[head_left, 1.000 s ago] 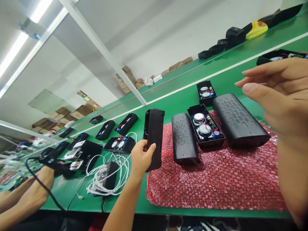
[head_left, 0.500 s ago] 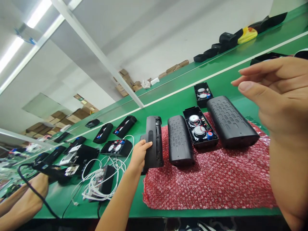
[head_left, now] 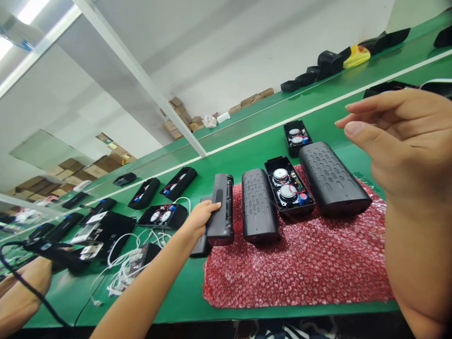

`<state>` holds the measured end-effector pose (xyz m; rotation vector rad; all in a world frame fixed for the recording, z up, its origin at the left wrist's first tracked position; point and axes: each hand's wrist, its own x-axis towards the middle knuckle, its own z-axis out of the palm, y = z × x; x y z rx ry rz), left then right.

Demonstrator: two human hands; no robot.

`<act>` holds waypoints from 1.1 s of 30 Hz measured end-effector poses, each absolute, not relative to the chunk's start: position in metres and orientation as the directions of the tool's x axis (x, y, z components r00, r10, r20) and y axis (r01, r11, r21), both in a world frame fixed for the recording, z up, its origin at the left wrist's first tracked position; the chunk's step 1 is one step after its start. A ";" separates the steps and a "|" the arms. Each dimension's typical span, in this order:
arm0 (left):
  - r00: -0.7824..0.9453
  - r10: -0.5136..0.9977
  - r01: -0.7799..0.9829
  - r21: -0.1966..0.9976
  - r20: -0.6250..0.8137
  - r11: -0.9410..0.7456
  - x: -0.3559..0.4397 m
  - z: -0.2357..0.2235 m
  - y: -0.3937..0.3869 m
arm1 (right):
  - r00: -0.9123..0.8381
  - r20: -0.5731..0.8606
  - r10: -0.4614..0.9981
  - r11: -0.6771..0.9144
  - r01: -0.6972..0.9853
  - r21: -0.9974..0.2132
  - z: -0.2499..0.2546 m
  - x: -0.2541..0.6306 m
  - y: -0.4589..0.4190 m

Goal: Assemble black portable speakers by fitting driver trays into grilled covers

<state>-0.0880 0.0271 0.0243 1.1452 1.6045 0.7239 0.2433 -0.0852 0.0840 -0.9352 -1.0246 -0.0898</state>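
My left hand point(head_left: 203, 216) is closed on the edge of a black speaker housing point(head_left: 219, 221), thumb on top, at the left end of the red bubble wrap point(head_left: 300, 273). Another black piece point(head_left: 200, 247) lies partly hidden beneath it. Raised at the right, my right hand point(head_left: 406, 136) has loosely curved fingers, with nothing visible between them. Below and left of it, a closed black speaker point(head_left: 334, 179) with a dimpled surface lies on the wrap. A second dimpled speaker point(head_left: 259, 205) and an open speaker shell point(head_left: 288, 188) with two round drivers lie between my hands.
Another open shell point(head_left: 297, 136) lies behind the wrap on the green bench point(head_left: 247, 155). White cables point(head_left: 123, 268) lie tangled left of my arm. A co-worker's hand point(head_left: 38, 278) is at the far left, beside a black box point(head_left: 109, 235). A white post point(head_left: 141, 80) rises behind.
The view has shifted slightly. My left hand has turned the housing a little, uncovering more of the black piece beneath. My right hand keeps nearly the same pose.
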 end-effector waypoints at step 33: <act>0.421 0.907 0.882 0.243 -0.016 -0.405 0.078 0.011 0.118 | -0.222 0.638 0.737 0.610 0.624 -0.488 0.079 0.192 -0.098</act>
